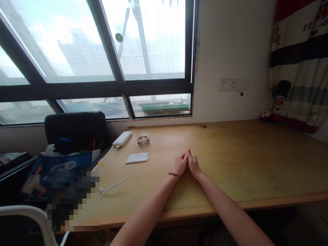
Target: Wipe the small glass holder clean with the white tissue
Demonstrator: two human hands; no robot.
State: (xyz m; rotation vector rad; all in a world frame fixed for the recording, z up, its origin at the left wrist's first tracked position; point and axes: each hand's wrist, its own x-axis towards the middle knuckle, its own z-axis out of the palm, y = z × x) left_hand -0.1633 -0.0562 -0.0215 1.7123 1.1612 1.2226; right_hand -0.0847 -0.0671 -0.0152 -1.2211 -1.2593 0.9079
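My left hand (180, 163), with a thin bracelet (174, 175) round its wrist, rests on the wooden table (246, 153). Pressed against it from the right is my right hand (194, 164). Both hands have their fingers curled in, thumbs side by side on top. Whether anything lies between them is hidden. To the left of my hands is a flat white packet (137, 158), and behind it stands a silvery openwork ring-shaped object (143, 141).
A white power bank (122, 139) with a cable sits at the table's back left. Another white cable end (115, 185) lies nearer. Left of the table are a black chair (75, 128) and a blue bag (61, 167). A curtain (298, 68) hangs at the right.
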